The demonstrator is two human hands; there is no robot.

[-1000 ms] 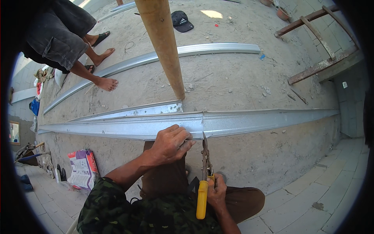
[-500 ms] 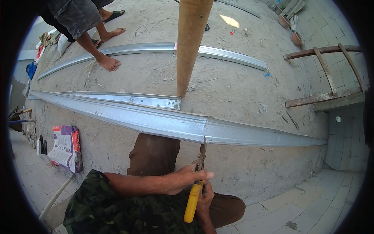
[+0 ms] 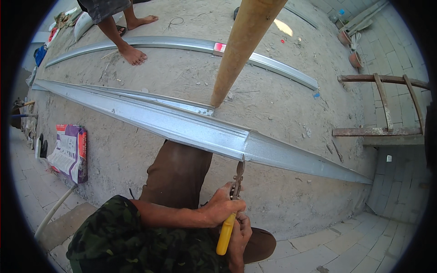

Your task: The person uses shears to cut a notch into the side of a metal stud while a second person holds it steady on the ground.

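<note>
At the left of the frame lies a purple, red and white printed paper bag (image 3: 68,154). In the upper left, another person's bare foot (image 3: 133,54) stands beside a long, thin silver metal channel (image 3: 182,42). A wide, silver sheet-metal channel (image 3: 195,132) slants from the left edge through the centre to the lower right, my brown-trousered knee (image 3: 180,177) against its lower edge. Near the bottom centre, my left hand (image 3: 221,208) is closed around the upper handles of worn metal snips with yellow grips (image 3: 225,236), their tips touching that edge. My right hand (image 3: 240,231) grips the handles lower down. Above, a round tan wooden post (image 3: 243,50) slants upward; a rusty brown ladder-like frame (image 3: 378,132) sits at right.
</note>
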